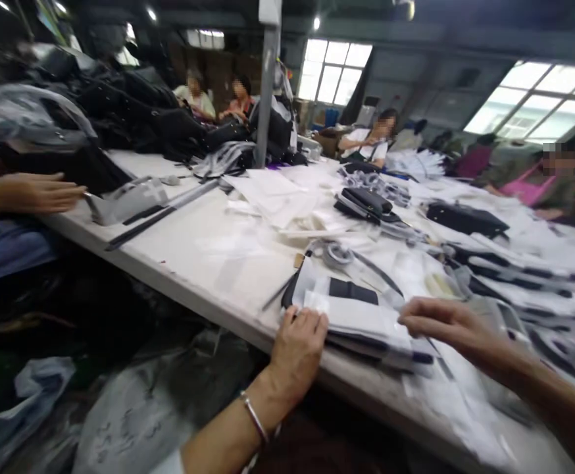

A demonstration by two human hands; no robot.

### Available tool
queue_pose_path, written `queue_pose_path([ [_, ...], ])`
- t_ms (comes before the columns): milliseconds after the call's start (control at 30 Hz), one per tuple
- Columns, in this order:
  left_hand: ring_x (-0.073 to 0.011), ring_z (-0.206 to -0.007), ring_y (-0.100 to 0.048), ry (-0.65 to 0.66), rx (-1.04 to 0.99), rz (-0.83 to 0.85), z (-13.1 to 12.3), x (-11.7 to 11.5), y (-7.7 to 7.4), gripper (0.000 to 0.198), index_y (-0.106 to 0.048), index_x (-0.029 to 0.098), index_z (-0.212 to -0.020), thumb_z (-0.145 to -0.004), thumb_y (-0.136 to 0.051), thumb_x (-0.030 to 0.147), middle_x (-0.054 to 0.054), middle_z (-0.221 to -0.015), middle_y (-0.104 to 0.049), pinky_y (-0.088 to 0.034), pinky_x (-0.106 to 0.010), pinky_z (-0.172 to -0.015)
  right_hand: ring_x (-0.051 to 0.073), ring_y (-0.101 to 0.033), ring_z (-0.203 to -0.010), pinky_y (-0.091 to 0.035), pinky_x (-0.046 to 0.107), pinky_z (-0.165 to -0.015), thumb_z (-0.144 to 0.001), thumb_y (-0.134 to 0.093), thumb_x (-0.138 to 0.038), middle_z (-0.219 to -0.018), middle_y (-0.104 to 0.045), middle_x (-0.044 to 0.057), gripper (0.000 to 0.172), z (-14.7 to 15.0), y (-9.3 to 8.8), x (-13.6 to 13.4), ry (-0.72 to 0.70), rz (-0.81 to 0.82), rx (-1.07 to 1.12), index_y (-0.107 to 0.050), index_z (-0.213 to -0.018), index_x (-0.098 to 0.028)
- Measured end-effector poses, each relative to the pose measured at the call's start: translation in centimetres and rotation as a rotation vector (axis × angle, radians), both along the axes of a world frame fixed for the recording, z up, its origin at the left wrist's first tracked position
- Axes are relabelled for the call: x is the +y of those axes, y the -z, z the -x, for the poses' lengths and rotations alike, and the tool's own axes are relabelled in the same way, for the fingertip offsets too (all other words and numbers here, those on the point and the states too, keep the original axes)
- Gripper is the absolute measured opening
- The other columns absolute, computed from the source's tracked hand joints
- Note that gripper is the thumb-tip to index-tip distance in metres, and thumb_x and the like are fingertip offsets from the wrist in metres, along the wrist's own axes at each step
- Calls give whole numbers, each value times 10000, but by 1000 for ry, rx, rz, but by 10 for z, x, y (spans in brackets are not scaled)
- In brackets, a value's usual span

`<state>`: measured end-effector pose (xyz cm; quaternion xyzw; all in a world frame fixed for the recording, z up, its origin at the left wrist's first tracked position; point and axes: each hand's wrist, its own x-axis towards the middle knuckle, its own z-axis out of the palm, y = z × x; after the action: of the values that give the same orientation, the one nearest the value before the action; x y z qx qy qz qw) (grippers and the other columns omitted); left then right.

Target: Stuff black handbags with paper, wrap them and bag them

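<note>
At the table's near edge lies a flat black bag (354,291) with white tissue paper (361,319) over its front. My left hand (300,345), a silver bracelet at its wrist, grips the bag's near left edge; its thumb is hidden. On the other side, my right hand (433,319) is closed, its fingertips pinched together by the paper's right end. Blur hides what, if anything, they hold. A grey-wrapped strap (339,253) curls behind the bag.
Wrapped straps and black bags (468,218) cover the right of the white table (183,253). A grey post (266,99) rises mid-table. At far left a co-worker's hand (35,192) reaches over the edge near a black bag. Plastic sacks (124,421) lie below.
</note>
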<state>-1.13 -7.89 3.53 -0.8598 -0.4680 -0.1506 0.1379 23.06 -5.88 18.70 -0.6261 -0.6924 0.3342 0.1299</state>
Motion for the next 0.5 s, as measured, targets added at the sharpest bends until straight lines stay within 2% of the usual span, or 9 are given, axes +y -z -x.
queue_pose_path([
  [67,-225,-1140,-572,7,-180,69,1,0,3,333,-523,161,-1307,-975,-494,169,-93,-1210,-620,-417,-451,-1029,152,-535,-689,-442,276,-650,-813,-655,-536,-725,-603,5,360,5,10,8,-127,131,95,-663,-790,-177],
  [167,-234,-1178,-551,1,-200,67,6,-4,2,346,-510,164,-1324,-980,-468,158,-87,-1250,-610,-394,-451,-1035,130,-486,-673,-386,253,-635,-804,-648,-444,-709,-573,-21,275,37,19,41,-350,202,129,-654,-790,-170],
  [267,-225,-1199,-539,-4,-193,60,6,-6,1,354,-506,170,-1337,-991,-434,155,-84,-1278,-602,-372,-442,-1060,111,-456,-631,-349,231,-584,-821,-611,-374,-668,-551,-39,214,65,25,67,-511,215,58,-650,-781,-167],
  [367,-216,-1210,-537,-10,-190,58,4,-6,1,351,-515,179,-1334,-1000,-407,155,-79,-1291,-600,-364,-441,-1071,99,-446,-586,-322,217,-535,-806,-618,-342,-625,-536,-54,173,78,34,83,-643,212,-31,-654,-771,-176],
  [500,-219,-1230,-528,-23,-201,77,2,-6,0,350,-525,178,-1334,-1014,-384,179,-88,-1302,-600,-365,-426,-1071,114,-537,-591,-343,214,-529,-783,-625,-302,-634,-610,-37,137,92,43,102,-749,204,-202,-694,-786,-184],
])
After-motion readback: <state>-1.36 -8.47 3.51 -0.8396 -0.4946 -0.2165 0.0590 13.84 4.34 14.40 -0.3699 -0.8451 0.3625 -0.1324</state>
